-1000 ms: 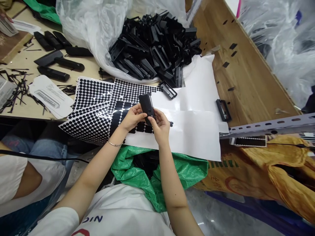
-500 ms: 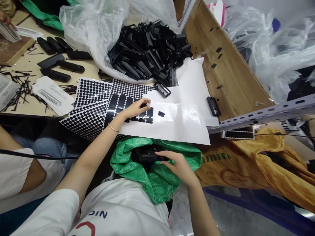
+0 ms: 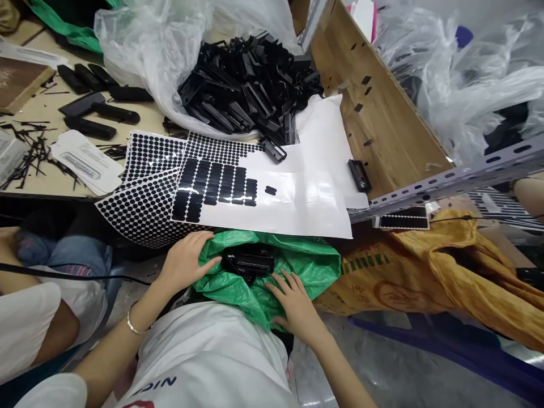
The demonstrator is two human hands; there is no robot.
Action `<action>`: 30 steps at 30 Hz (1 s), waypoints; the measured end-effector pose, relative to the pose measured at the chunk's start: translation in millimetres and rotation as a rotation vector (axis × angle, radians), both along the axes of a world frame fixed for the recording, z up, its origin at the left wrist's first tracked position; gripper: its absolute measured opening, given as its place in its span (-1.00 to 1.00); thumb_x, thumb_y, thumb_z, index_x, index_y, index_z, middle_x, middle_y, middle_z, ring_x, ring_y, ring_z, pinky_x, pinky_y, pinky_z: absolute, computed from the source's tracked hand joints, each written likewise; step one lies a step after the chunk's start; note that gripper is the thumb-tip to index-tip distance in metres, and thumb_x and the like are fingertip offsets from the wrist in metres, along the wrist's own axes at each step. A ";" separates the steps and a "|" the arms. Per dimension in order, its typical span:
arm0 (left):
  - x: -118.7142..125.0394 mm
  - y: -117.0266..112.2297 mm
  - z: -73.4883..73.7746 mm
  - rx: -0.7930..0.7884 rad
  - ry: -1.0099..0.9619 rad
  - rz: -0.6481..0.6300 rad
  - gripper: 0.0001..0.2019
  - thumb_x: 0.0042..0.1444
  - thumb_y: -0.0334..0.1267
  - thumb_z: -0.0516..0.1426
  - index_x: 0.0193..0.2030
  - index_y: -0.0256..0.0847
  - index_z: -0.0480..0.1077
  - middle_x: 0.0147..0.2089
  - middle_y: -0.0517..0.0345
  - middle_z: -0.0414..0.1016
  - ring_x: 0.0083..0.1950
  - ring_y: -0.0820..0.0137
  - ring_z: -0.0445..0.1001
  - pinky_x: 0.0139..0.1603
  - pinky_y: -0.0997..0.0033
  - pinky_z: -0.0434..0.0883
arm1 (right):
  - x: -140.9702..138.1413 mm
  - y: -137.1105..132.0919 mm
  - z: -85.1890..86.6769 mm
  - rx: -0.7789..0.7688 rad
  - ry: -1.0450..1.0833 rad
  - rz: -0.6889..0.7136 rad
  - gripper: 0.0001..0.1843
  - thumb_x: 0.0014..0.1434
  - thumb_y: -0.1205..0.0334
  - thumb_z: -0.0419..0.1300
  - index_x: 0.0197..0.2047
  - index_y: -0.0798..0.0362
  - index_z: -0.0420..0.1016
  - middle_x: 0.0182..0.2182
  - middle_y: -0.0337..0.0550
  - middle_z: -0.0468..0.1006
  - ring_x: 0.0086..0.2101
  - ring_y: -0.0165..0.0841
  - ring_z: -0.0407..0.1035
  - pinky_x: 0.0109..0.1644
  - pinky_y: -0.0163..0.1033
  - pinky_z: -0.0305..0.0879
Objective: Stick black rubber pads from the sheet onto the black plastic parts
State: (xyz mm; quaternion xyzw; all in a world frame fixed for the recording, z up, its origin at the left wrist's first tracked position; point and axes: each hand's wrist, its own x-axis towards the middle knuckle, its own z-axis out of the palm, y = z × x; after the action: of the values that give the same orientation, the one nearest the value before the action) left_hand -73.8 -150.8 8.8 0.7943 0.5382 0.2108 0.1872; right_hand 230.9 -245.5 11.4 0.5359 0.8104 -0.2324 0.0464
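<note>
A green woven sack (image 3: pixel 314 269) sits in front of my lap with its mouth spread wide. Several black plastic parts (image 3: pixel 253 263) lie inside it. My left hand (image 3: pixel 185 262) is at the sack's left rim, thumb stretched away from the fingers. On the right, my right hand (image 3: pixel 293 306) rests against the front of the sack, fingers spread, fingertips near the black parts. Just beyond the sack, a white sheet of black stickers (image 3: pixel 221 184) lies on the table, part of its backing bare. Sheets of black dots (image 3: pixel 155 156) lie under its left side.
A heap of black plastic parts (image 3: pixel 250 85) spills from a clear plastic bag (image 3: pixel 148 51) at the back. A wooden board (image 3: pixel 382 96) and a perforated metal rail (image 3: pixel 408 190) border the right side. A yellow sack (image 3: pixel 386 277) lies right; another person's sleeve (image 3: pixel 29 334) is at left.
My left hand has come back from the sticker sheet to the sack's left rim. My right hand has left the black part in the sack and now lies on the sack's front.
</note>
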 end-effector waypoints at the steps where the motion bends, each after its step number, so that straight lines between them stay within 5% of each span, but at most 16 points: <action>1: -3.0 -7.2 -11.7 0.009 0.032 0.010 -0.47 0.12 0.09 0.12 0.12 -0.21 0.31 0.12 -0.09 0.47 0.12 0.11 0.44 0.05 0.20 0.40 | -2.5 -3.8 -8.7 0.051 -0.010 -0.001 -0.36 0.01 0.34 0.32 0.19 -0.04 0.38 0.26 -0.04 0.32 0.32 0.04 -0.02 0.37 0.27 -0.13; 4: -0.8 -13.7 -32.7 -0.083 0.081 0.073 -0.58 0.19 0.02 0.04 0.05 -0.22 0.34 0.00 -0.08 0.53 -0.05 0.15 0.53 -0.12 0.25 0.42 | -7.2 -9.7 -25.4 0.156 0.038 0.035 -0.61 0.11 0.52 0.10 -0.06 -0.02 0.53 0.02 -0.08 0.55 0.23 -0.08 0.18 0.35 0.23 -0.09; 6: 5.9 -10.4 -31.1 -0.163 0.055 0.133 -0.71 0.27 -0.08 -0.06 -0.10 -0.18 0.38 -0.22 0.05 0.56 -0.27 0.26 0.54 -0.31 0.35 0.36 | -5.9 -11.3 -21.5 0.191 0.086 0.021 -0.69 0.14 0.54 0.02 -0.24 0.02 0.51 -0.22 -0.08 0.61 0.01 -0.17 0.39 0.25 0.10 0.15; 8: 11.6 -5.7 -19.9 -0.168 -0.030 0.158 -0.73 0.28 -0.12 -0.09 -0.19 -0.15 0.37 -0.39 0.16 0.50 -0.38 0.33 0.49 -0.38 0.42 0.29 | -2.2 -14.1 -4.3 0.207 0.115 -0.040 -0.72 0.21 0.50 -0.05 -0.34 0.03 0.42 -0.39 -0.10 0.54 -0.26 -0.26 0.44 -0.05 -0.11 0.37; 11: 11.1 -0.7 2.1 -0.075 -0.186 0.187 -0.79 0.24 -0.15 -0.04 -0.25 -0.15 0.36 -0.51 0.24 0.40 -0.48 0.40 0.40 -0.41 0.46 0.23 | 3.5 -23.5 35.5 0.183 0.148 -0.079 -0.72 0.28 0.42 -0.12 -0.42 0.01 0.27 -0.50 -0.18 0.41 -0.47 -0.34 0.33 -0.41 -0.28 0.22; 17: -11.0 11.4 28.8 0.102 -0.374 0.447 -0.87 0.16 -0.21 0.03 -0.36 -0.16 0.32 -0.60 0.33 0.24 -0.58 0.48 0.20 -0.46 0.50 0.17 | 6.0 -33.4 102.2 -0.016 0.185 -0.014 -0.66 0.32 0.36 -0.17 -0.49 0.00 0.16 -0.53 -0.22 0.34 -0.49 -0.38 0.28 -0.42 -0.31 0.08; 22: 2.7 19.3 35.9 0.071 -0.267 0.252 -0.90 0.13 -0.23 0.08 -0.35 -0.16 0.36 -0.57 0.30 0.28 -0.53 0.47 0.27 -0.44 0.50 0.19 | -1.1 -11.0 128.3 -0.435 -0.005 0.120 -0.80 0.26 0.19 0.12 -0.40 0.03 0.38 -0.41 -0.19 0.53 -0.41 -0.34 0.42 -0.43 -0.29 0.07; 24: 9.9 19.0 35.6 0.063 -0.240 0.223 -0.90 0.14 -0.23 0.07 -0.35 -0.16 0.37 -0.57 0.28 0.30 -0.53 0.46 0.29 -0.44 0.50 0.20 | -5.9 4.9 133.5 -0.493 -0.041 0.159 -0.83 0.23 0.14 0.17 -0.33 0.03 0.46 -0.37 -0.17 0.57 -0.37 -0.28 0.46 -0.41 -0.29 0.10; 27: 12.5 17.2 34.1 0.066 -0.234 0.226 -0.89 0.15 -0.23 0.07 -0.34 -0.16 0.37 -0.55 0.27 0.34 -0.52 0.46 0.31 -0.44 0.50 0.21 | -18.7 39.2 127.7 -0.428 -0.042 0.130 -0.68 0.36 0.10 -0.04 -0.18 0.04 0.48 -0.29 -0.09 0.59 -0.30 -0.26 0.48 -0.31 -0.27 0.23; 30: 9.2 15.5 34.4 0.085 -0.241 0.221 -0.90 0.16 -0.24 0.07 -0.32 -0.16 0.37 -0.53 0.28 0.36 -0.52 0.48 0.31 -0.43 0.51 0.22 | -42.9 77.6 91.3 -0.276 -0.157 0.112 -0.62 0.38 0.15 -0.10 0.01 0.12 0.45 -0.09 0.11 0.55 -0.07 -0.13 0.43 -0.04 -0.13 0.31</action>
State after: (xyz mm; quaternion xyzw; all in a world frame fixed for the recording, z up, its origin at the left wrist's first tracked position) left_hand -64.6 -135.2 43.3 0.7066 0.5865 0.3461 0.1924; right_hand 188.1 -167.9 102.7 0.4951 0.7930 -0.2962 0.1955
